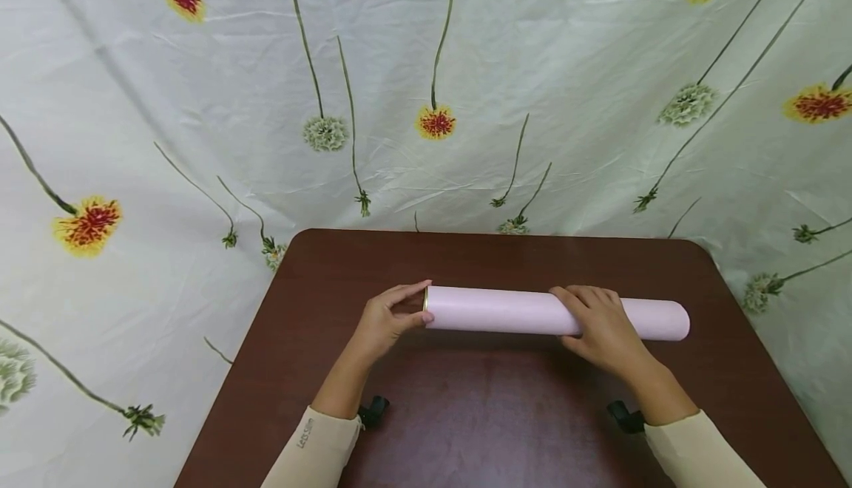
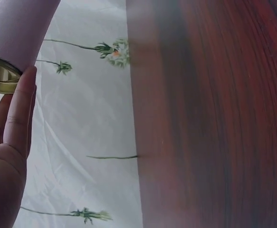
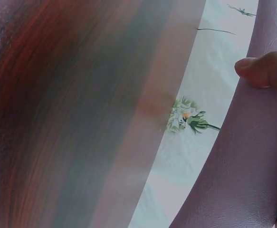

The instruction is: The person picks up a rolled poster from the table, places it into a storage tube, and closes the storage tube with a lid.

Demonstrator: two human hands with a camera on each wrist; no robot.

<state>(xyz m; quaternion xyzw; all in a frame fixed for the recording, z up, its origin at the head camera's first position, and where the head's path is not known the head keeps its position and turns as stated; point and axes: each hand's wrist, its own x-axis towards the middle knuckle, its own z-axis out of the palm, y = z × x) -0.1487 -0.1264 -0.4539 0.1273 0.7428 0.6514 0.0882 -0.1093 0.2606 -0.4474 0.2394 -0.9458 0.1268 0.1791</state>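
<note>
A long pale pink tube point(image 1: 492, 312) is held level, crosswise over the table. My left hand point(image 1: 379, 329) pinches its left end, thumb on the near side and fingers on the far side. In the left wrist view, a gold-coloured metal rim point(image 2: 7, 88) rings that end, and my fingertips lie right at it. Farther along, toward the tube's right end, my right hand point(image 1: 602, 331) grips it from above. The right wrist view shows my thumb point(image 3: 264, 71) pressed along the pink surface; most of the other fingers are hidden there.
Beneath the tube is a dark reddish-brown wooden table point(image 1: 466, 414) with rounded far corners. A pale cloth point(image 1: 399, 170) printed with flowers hangs behind and around it. Dark straps point(image 1: 374, 412) show by both wrists, beside the cream sleeves point(image 1: 319, 447).
</note>
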